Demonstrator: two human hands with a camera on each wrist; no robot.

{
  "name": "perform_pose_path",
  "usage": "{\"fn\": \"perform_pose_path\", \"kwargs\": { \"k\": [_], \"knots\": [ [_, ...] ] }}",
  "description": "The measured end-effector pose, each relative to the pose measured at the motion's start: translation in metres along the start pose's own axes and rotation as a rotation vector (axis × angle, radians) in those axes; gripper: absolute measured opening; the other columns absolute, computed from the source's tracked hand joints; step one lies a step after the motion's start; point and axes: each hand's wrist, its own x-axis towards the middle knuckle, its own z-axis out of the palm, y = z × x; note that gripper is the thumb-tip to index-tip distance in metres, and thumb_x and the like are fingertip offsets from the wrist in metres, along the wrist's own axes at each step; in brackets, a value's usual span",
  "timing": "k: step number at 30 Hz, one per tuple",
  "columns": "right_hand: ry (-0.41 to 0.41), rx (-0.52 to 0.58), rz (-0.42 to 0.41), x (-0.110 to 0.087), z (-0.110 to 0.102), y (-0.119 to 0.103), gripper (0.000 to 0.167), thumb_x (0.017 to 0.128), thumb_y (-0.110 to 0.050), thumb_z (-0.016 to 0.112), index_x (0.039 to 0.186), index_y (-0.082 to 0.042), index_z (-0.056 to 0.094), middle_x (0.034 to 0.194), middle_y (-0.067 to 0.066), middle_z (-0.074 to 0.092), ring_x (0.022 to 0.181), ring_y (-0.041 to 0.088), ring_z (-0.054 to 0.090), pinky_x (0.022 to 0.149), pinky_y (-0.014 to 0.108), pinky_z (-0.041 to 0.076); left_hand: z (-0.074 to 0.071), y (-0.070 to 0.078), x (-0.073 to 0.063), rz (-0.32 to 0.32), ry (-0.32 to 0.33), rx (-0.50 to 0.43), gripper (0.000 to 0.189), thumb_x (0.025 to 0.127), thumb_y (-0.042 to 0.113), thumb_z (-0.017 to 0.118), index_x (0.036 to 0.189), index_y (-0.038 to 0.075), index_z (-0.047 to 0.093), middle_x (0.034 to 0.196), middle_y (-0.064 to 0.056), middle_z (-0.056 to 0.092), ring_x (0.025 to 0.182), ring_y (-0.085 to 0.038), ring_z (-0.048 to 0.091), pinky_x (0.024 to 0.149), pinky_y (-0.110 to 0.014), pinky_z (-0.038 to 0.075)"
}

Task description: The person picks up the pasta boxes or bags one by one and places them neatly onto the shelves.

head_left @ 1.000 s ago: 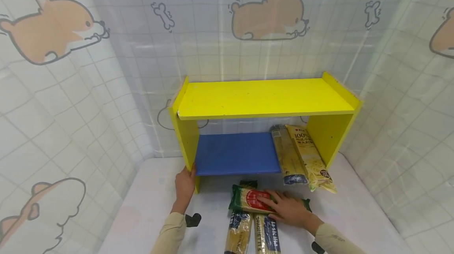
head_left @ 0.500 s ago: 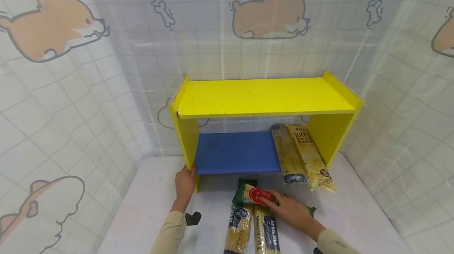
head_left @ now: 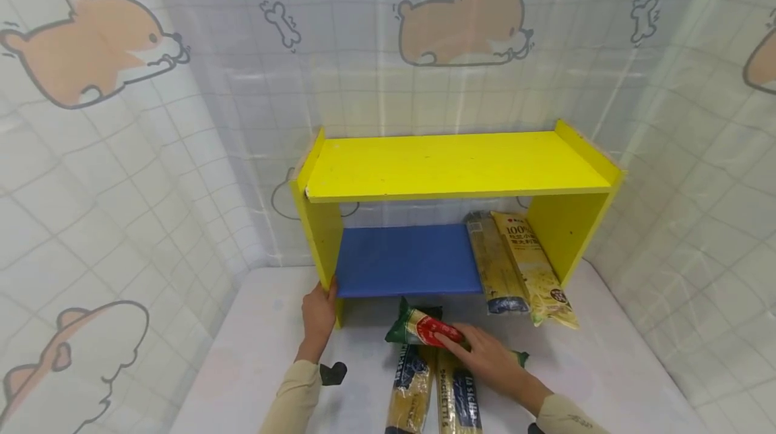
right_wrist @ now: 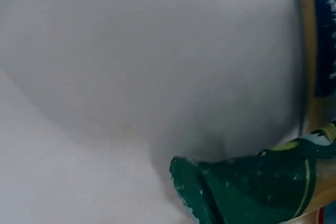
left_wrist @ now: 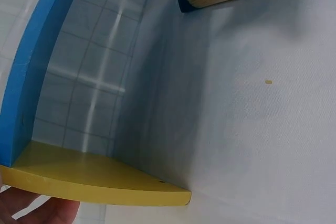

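Head view: my right hand [head_left: 494, 360] grips green-ended packet [head_left: 415, 327] with red label, fingers over it; packet lies crosswise above two blue-labelled packets [head_left: 459, 397] on white counter [head_left: 242, 353]; whether they touch, cannot tell. My left hand [head_left: 319, 313] grips left side panel [head_left: 318, 235] of yellow shelf unit [head_left: 455, 164]. Left-wrist view adds fingers [left_wrist: 59, 211] at panel's outer side. Right-wrist view gives green crimped end close up, over counter. Head view alone shows two packets [head_left: 497, 265] on blue shelf [head_left: 406, 262].
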Motion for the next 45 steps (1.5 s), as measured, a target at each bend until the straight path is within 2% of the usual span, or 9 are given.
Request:
{"fn": "perform_pose_path", "kwargs": {
  "k": [3, 4, 10, 16, 20, 23, 31, 39, 45],
  "knots": [
    [0.051, -0.002, 0.005, 0.008, 0.000, -0.002, 0.053, 0.110, -0.029, 0.021, 0.160, -0.019, 0.034, 0.140, 0.015, 0.057, 0.116, 0.024, 0.067, 0.087, 0.038, 0.060, 0.000, 0.000, 0.000, -0.006, 0.010, 0.001, 0.037, 0.108, 0.027, 0.053, 0.080, 0.003, 0.057, 0.057, -0.007, 0.046, 0.049, -0.017, 0.043, 0.048, -0.026, 0.032],
    [0.073, 0.004, 0.010, 0.010, 0.000, -0.003, 0.055, 0.109, -0.031, 0.017, 0.160, -0.019, 0.035, 0.139, 0.015, 0.058, 0.113, 0.024, 0.068, 0.085, 0.038, 0.061, 0.000, 0.001, 0.000, -0.008, 0.011, 0.001, 0.037, 0.108, 0.027, 0.053, 0.080, 0.003, 0.057, 0.057, -0.007, 0.046, 0.049, -0.017, 0.042, 0.048, -0.026, 0.031],
    [0.216, 0.093, 0.061, 0.025, -0.001, -0.009, 0.048, 0.110, -0.031, 0.035, 0.154, -0.016, 0.045, 0.130, 0.017, 0.060, 0.092, 0.018, 0.067, 0.067, 0.028, 0.055, -0.002, 0.002, -0.001, -0.026, -0.002, -0.004, 0.037, 0.107, 0.027, 0.053, 0.079, 0.003, 0.055, 0.058, -0.006, 0.044, 0.050, -0.017, 0.041, 0.049, -0.027, 0.031],
    [0.295, 0.131, 0.197, 0.045, -0.013, -0.013, 0.046, 0.109, -0.029, 0.046, 0.153, -0.017, 0.047, 0.128, 0.017, 0.059, 0.077, 0.013, 0.059, 0.058, 0.021, 0.046, -0.002, 0.003, -0.001, -0.024, -0.009, -0.004, 0.035, 0.108, 0.027, 0.052, 0.082, 0.003, 0.056, 0.058, -0.005, 0.044, 0.050, -0.017, 0.041, 0.049, -0.027, 0.031],
    [0.354, 0.141, 0.272, 0.060, -0.024, -0.013, 0.059, 0.096, -0.013, 0.071, 0.151, -0.016, 0.051, 0.126, 0.019, 0.060, 0.066, 0.009, 0.051, 0.054, 0.018, 0.040, -0.001, 0.003, -0.001, -0.029, -0.007, -0.001, 0.035, 0.107, 0.028, 0.053, 0.082, 0.003, 0.056, 0.058, -0.005, 0.044, 0.049, -0.016, 0.041, 0.048, -0.027, 0.032],
    [0.387, 0.110, 0.309, 0.070, -0.029, -0.012, 0.069, 0.086, -0.007, 0.079, 0.149, -0.015, 0.053, 0.123, 0.021, 0.060, 0.061, 0.009, 0.049, 0.052, 0.019, 0.038, -0.002, 0.003, -0.001, -0.036, 0.005, -0.003, 0.036, 0.107, 0.027, 0.054, 0.080, 0.003, 0.056, 0.057, -0.006, 0.044, 0.048, -0.017, 0.042, 0.047, -0.027, 0.032],
    [0.412, 0.057, 0.422, 0.080, -0.032, -0.005, 0.061, 0.085, -0.008, 0.080, 0.142, -0.016, 0.061, 0.116, 0.021, 0.063, 0.053, 0.008, 0.044, 0.047, 0.016, 0.028, 0.001, 0.001, -0.002, -0.024, 0.004, -0.004, 0.035, 0.107, 0.027, 0.054, 0.081, 0.003, 0.055, 0.057, -0.005, 0.043, 0.048, -0.017, 0.040, 0.047, -0.028, 0.031],
    [0.417, -0.002, 0.582, 0.086, -0.037, 0.004, 0.050, 0.089, -0.011, 0.079, 0.137, -0.013, 0.064, 0.122, 0.027, 0.061, 0.051, 0.014, 0.047, 0.045, 0.019, 0.026, 0.004, -0.001, -0.007, -0.009, 0.004, 0.006, 0.034, 0.107, 0.025, 0.054, 0.080, 0.003, 0.056, 0.056, -0.005, 0.044, 0.047, -0.017, 0.039, 0.047, -0.028, 0.030],
    [0.349, 0.000, 0.644, 0.102, -0.042, 0.012, 0.046, 0.091, -0.014, 0.077, 0.136, -0.011, 0.064, 0.127, 0.028, 0.060, 0.061, 0.028, 0.060, 0.043, 0.032, 0.041, -0.001, 0.000, -0.002, 0.004, 0.004, -0.007, 0.034, 0.107, 0.024, 0.054, 0.081, 0.003, 0.056, 0.056, -0.006, 0.045, 0.047, -0.016, 0.040, 0.047, -0.027, 0.030]
  ]
}}
